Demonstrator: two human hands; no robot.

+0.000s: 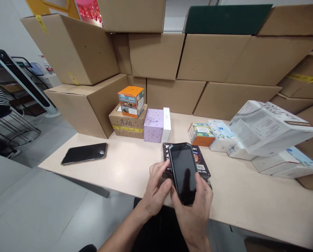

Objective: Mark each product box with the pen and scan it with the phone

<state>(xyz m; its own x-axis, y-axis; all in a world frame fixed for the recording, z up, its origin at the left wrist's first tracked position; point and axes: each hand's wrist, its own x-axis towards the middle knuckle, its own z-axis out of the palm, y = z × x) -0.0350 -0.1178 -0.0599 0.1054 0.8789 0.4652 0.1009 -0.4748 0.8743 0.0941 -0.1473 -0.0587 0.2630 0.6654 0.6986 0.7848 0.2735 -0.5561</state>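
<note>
A black smartphone [182, 164] with a dark screen is tilted toward me near the table's front edge. My right hand [194, 206] grips its lower end, with the thumb on the left edge and the fingers along the right. My left hand [156, 189] is beside the phone's left side, its fingers bent and touching or very close to the edge; I cannot tell which. Beneath and behind the phone lies a black printed box [202, 164], partly hidden by the phone and hands.
Another smartphone [84, 154] lies at the table's left. An orange box [131, 101] sits on a small carton [127, 126], next to a purple box [153, 126]. At right are a small orange box [201, 134] and white packages [269, 129]. Stacked cartons [156, 56] line the back.
</note>
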